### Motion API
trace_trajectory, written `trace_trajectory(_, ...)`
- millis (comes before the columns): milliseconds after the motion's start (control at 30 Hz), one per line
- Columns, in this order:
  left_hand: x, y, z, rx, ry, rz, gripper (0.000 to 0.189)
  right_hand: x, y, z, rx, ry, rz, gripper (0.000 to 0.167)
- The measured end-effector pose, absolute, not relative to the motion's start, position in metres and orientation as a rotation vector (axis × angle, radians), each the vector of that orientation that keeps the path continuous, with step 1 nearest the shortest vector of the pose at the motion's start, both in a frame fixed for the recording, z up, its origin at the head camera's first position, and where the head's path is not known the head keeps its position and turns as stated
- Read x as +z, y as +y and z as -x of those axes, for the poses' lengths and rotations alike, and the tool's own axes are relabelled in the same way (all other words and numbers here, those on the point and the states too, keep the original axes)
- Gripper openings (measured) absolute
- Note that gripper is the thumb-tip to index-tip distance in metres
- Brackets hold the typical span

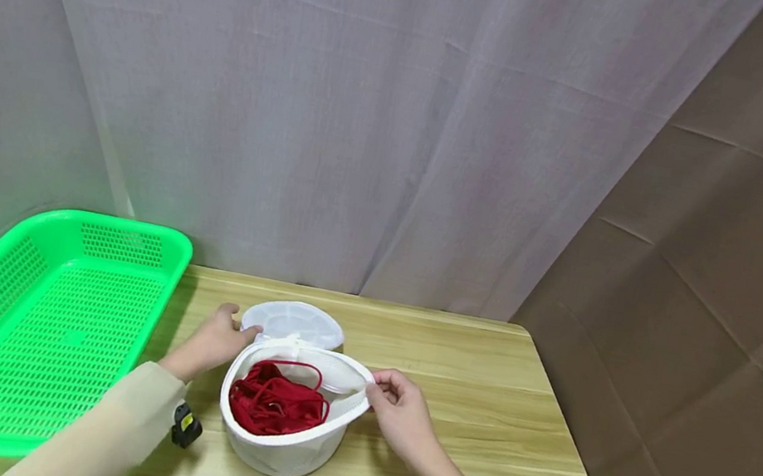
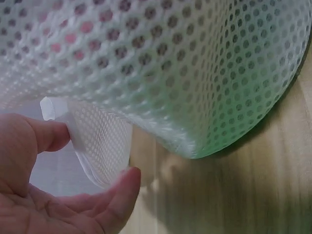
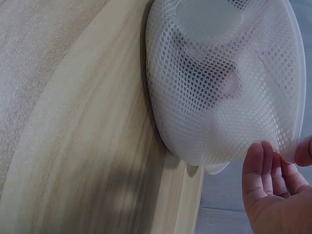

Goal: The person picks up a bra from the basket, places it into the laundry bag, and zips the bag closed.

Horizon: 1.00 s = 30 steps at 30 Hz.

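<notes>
A white mesh laundry bag [image 1: 284,458] stands on the table with its top open and a bundled dark red garment [image 1: 278,402] with thin straps inside. Its mesh lid [image 1: 295,320] is folded back behind the opening. At the lid's near left edge is my left hand [image 1: 216,341], thumb against the edge and fingers spread apart. The left wrist view shows that hand [image 2: 73,195] beside the lid [image 2: 105,139], its fingers not closed round it. My right hand [image 1: 401,414] pinches the bag's right rim between thumb and fingers, drawing it to a point; the right wrist view shows this grip [image 3: 275,185] too.
A large green plastic basket [image 1: 171,295] with a perforated floor stands at the left. Grey cloth [image 1: 342,113] hangs behind the wooden table [image 1: 452,359], and brown cloth [image 1: 730,330] borders its right side.
</notes>
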State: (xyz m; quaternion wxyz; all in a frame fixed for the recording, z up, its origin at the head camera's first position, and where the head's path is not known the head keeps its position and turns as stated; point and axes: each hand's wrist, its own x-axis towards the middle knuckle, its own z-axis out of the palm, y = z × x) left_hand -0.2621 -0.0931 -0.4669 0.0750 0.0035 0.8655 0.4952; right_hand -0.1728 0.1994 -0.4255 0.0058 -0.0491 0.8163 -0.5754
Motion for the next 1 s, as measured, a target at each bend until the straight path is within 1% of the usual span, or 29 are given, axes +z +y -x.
trace_trajectory(300, -0.468, -0.088, 0.261, 1.54, 2.533, -0.003, 0.064, -0.425, 0.201, 0.17, -1.798, 2.573, 0.145, 0.016)
trace_trajectory(533, -0.474, -0.086, 0.265, 1.705, 2.444, -0.013, 0.063, -0.455, 0.213, 0.182, -1.81, 2.561, 0.158, 0.016)
trace_trajectory(633, -0.473, -0.086, 0.267, 1.752, 2.418, -0.002, 0.062, -0.457, 0.214, 0.183, -1.832, 2.549, 0.158, 0.015)
trace_trajectory(833, -0.467, -0.088, 0.267, 1.846, 2.345, 0.038, 0.063, -0.455, 0.213, 0.183, -1.826, 2.544, 0.16, 0.016)
trace_trajectory(1000, -0.462, -0.089, 0.267, 1.872, 2.301, 0.077, 0.063, -0.442, 0.209, 0.178, -1.794, 2.549, 0.175, 0.016)
